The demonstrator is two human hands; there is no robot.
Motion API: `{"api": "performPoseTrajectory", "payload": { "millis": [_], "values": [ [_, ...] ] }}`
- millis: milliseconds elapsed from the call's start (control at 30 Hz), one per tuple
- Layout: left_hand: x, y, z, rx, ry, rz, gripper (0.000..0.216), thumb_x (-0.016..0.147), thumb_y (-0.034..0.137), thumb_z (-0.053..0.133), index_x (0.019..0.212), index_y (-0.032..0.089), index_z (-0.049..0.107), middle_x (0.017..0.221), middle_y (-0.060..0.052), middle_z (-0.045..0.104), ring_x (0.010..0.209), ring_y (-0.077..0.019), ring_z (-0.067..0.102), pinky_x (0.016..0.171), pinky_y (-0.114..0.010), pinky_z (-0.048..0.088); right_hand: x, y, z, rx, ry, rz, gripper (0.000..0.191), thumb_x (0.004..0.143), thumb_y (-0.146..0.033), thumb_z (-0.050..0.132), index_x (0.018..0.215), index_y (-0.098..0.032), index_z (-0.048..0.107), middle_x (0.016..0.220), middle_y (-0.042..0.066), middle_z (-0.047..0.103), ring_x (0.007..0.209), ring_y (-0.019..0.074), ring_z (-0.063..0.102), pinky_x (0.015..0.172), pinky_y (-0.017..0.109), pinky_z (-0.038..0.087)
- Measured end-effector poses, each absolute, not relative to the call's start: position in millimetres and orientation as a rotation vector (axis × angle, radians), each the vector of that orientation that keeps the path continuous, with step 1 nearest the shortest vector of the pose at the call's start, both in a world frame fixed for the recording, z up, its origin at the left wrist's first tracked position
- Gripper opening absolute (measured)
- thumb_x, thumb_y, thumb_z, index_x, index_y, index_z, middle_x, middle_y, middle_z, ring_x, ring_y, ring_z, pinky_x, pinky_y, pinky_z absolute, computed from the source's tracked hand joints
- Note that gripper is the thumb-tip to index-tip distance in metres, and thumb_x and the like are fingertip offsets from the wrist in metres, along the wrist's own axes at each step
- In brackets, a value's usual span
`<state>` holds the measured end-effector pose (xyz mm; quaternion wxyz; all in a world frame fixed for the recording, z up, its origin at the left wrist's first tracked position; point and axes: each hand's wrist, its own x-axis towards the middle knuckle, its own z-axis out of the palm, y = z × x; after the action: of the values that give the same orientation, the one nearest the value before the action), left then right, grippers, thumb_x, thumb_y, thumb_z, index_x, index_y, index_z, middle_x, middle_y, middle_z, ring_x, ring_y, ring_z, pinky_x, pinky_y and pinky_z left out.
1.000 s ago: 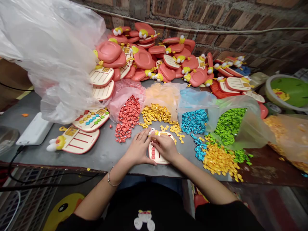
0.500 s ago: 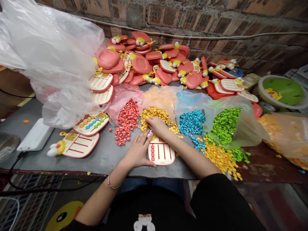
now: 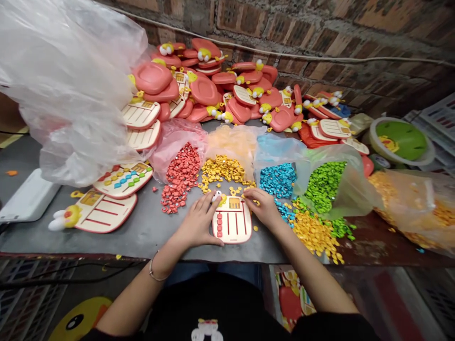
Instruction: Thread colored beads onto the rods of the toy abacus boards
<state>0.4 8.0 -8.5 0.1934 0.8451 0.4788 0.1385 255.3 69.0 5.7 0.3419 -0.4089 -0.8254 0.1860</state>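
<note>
A cream toy abacus board (image 3: 232, 222) with a red rim lies on the grey table in front of me, with several red beads in its left slot. My left hand (image 3: 197, 222) lies flat beside its left edge, fingers spread, steadying it. My right hand (image 3: 261, 204) is at the board's upper right corner, fingers curled among loose yellow beads (image 3: 222, 169); what they pinch is too small to make out. Behind the board, piles of red beads (image 3: 179, 177), blue beads (image 3: 277, 179) and green beads (image 3: 325, 182) spill from plastic bags.
A heap of pink toy boards (image 3: 220, 92) lies against the brick wall. A large clear plastic bag (image 3: 67, 90) fills the left. Two boards (image 3: 106, 199) lie at the left, one with coloured beads. A yellow and green bead pile (image 3: 316, 234) sits right of my arm.
My right hand left the board, reached into the yellow beads, then drew back to the board's upper right corner. My left hand stayed beside the board.
</note>
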Motion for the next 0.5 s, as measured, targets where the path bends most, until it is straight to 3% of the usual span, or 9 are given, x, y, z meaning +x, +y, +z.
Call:
{"api": "performPoseTrajectory", "payload": {
  "millis": [233,500],
  "values": [
    [1.3,8.9,-5.3,2.383,1.361,0.367,0.133,0.053,0.08,0.071,0.155,0.022,0.008,0.159,-0.018,0.014,0.143,-0.0392,0.02,0.113,-0.051,0.021,257.8,58.4,-8.6,-0.988,-2.291,0.329,0.014,0.094,-0.021,0.053,0.091,-0.021,0.067,0.095,0.009,0.07,0.092,0.0238,0.06,0.083,0.042,0.052],
    [2.0,9.8,-7.1,2.432,1.359,0.342,0.132,0.052,0.08,0.072,0.154,0.02,0.015,0.158,-0.019,0.013,0.143,-0.0399,0.018,0.114,-0.052,0.02,255.0,41.1,-5.0,-1.005,-2.232,0.549,0.009,0.092,-0.021,0.056,0.096,-0.021,0.064,0.085,0.006,0.069,0.079,0.0204,0.062,0.071,0.034,0.051]
  ]
}}
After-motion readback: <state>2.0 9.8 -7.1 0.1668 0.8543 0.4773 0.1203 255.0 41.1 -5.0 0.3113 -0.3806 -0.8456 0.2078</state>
